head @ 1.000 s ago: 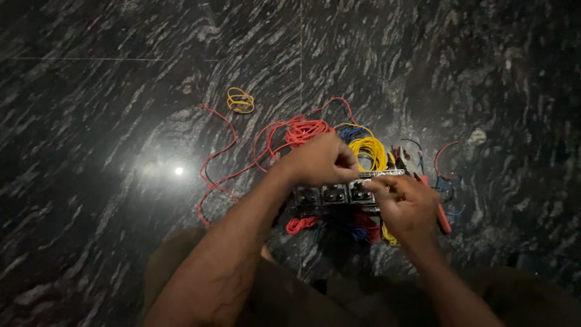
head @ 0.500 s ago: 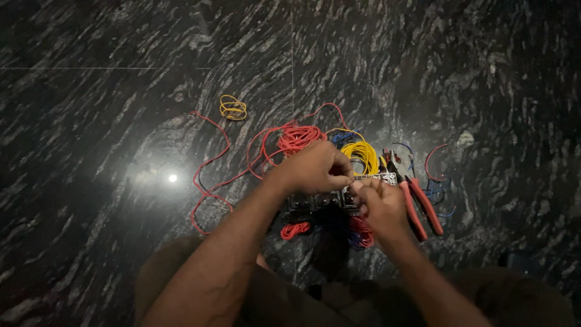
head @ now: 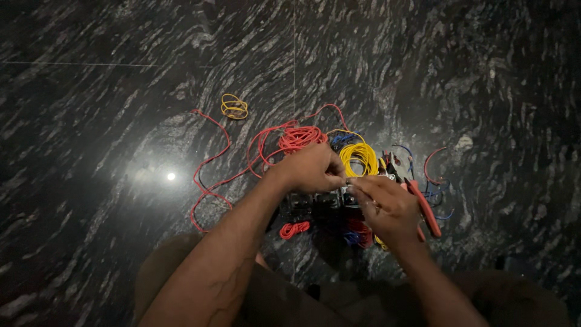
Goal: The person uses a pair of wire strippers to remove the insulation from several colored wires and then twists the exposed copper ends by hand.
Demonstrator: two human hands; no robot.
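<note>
On dark marble floor, just below yellow coil & red coil: left hand and right hand meet fingertip to fingertip over black switch block, both pinched on sth tiny, too small to ID. Red-handled pliers touching right hand's outer side; small red loop under left forearm, yellow loop well apart up-left.
</note>
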